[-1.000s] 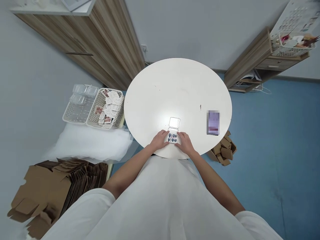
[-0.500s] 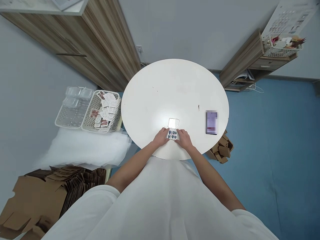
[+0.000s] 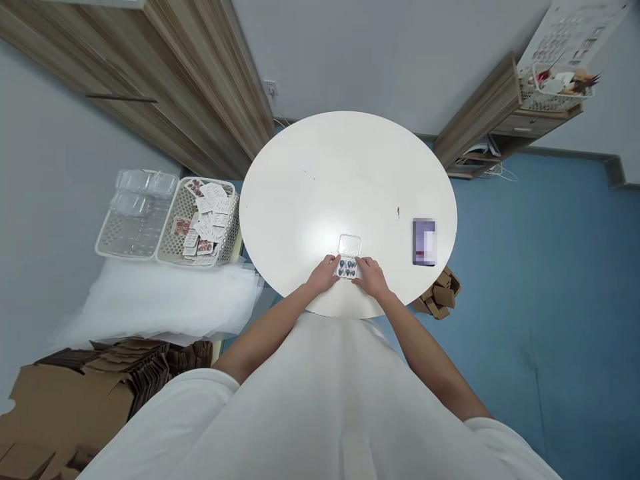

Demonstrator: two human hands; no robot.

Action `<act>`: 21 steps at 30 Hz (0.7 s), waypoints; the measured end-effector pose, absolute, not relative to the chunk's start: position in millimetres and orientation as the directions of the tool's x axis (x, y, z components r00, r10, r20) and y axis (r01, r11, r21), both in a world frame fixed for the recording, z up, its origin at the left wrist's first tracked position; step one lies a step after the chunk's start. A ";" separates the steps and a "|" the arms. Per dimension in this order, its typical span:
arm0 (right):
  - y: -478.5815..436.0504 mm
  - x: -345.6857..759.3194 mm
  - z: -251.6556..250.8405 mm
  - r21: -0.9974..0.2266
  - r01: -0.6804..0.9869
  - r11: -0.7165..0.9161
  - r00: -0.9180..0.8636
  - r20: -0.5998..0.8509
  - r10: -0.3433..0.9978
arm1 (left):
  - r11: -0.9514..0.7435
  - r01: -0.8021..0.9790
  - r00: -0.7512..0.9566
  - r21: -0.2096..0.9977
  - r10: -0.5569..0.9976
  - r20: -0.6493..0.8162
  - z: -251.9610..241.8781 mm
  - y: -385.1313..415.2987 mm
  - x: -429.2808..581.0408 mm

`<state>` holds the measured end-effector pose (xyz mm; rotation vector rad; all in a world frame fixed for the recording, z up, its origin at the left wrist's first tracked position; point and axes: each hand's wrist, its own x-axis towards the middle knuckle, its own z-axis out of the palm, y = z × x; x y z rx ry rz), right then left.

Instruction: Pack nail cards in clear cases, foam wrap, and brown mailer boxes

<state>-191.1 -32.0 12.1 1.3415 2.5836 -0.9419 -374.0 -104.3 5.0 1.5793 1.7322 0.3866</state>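
Near the front edge of the white oval table lies a small clear plastic case (image 3: 349, 245) with its lid raised and tilted away from me. Dark blue and pale press-on nails (image 3: 347, 268) sit in rows inside its base. My left hand (image 3: 324, 274) grips the left side of the case, thumb and fingers along the edge. On the opposite side, my right hand (image 3: 371, 277) holds the right edge in the same way. The fingertips partly cover the case's sides.
The white table (image 3: 345, 160) bears a purple pixelated item (image 3: 424, 241) at right. Left of it stand a basket of printed cards (image 3: 234, 223) and a basket of clear cases (image 3: 107, 240), above white sheets (image 3: 165, 297) and flattened cardboard (image 3: 75, 407). A carton of cardboard pieces (image 3: 443, 293) is on the floor.
The view has shifted slightly. Both hands stay on the case's sides, and the glare on its raised lid has faded, so the lid looks clearer.
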 end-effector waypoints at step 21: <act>-56.1 -191.3 22.0 -0.795 0.409 -0.449 -0.354 -0.591 0.725 | 0.602 0.126 -0.166 0.788 0.796 -0.581 15.1 -116.1 -367.2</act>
